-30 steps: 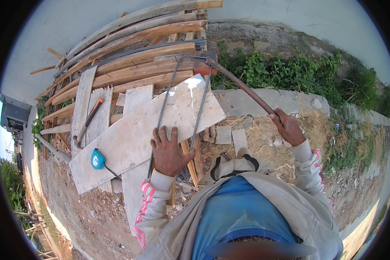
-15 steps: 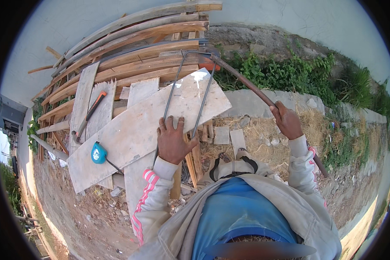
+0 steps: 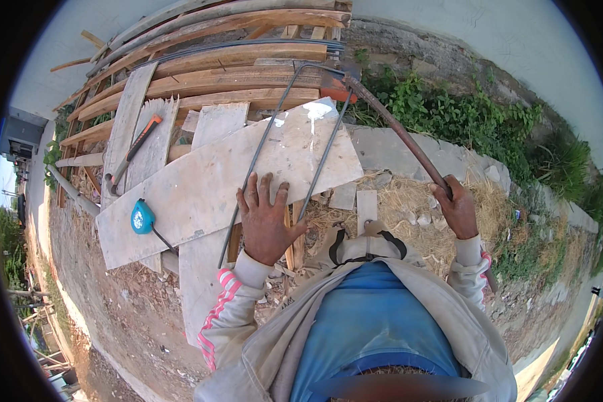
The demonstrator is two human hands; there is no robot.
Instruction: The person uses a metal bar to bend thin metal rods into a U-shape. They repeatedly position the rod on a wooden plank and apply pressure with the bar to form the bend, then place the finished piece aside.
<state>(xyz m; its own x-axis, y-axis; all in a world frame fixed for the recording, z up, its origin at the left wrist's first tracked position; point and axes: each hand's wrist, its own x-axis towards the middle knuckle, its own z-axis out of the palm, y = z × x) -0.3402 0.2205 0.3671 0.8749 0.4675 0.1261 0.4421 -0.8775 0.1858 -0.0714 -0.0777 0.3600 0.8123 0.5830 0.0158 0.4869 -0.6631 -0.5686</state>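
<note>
Sleeves [image 3: 238,301] with pink stripes flank a blue shirt [image 3: 375,321] at the near edge. The left hand [image 3: 268,221] is palm down with its fingers spread, at the near part of a bent steel rod [image 3: 325,157]; its outer finger appears to touch the rod's left leg, and its thumb comes up to the near end of the right leg, though how hard it presses cannot be told. Well apart to the right, the right hand [image 3: 457,208] is wrapped around a rusty bar [image 3: 402,135], whose near end shows beyond the right sleeve. The rod reaches away from the left hand, much the nearer of the two; its long axis runs from near left to far right, with both legs roughly side by side and a short crosspiece joining them at the far end. The bar slants the other way, from far left to near right, and its far tip meets the rod's far right corner, the relation that matters most. Under the rod, a pale board [image 3: 201,194] slants from near left to far right, with a turquoise tape measure [image 3: 142,217] toward its left end and a hammer [image 3: 135,151] just past it. Farther off, an orange block [image 3: 332,87] sits by that same corner, stacked timber [image 3: 238,77] stretches left, green weeds [image 3: 442,107] grow to the right, and a pale wall [image 3: 489,40] stands behind.
</note>
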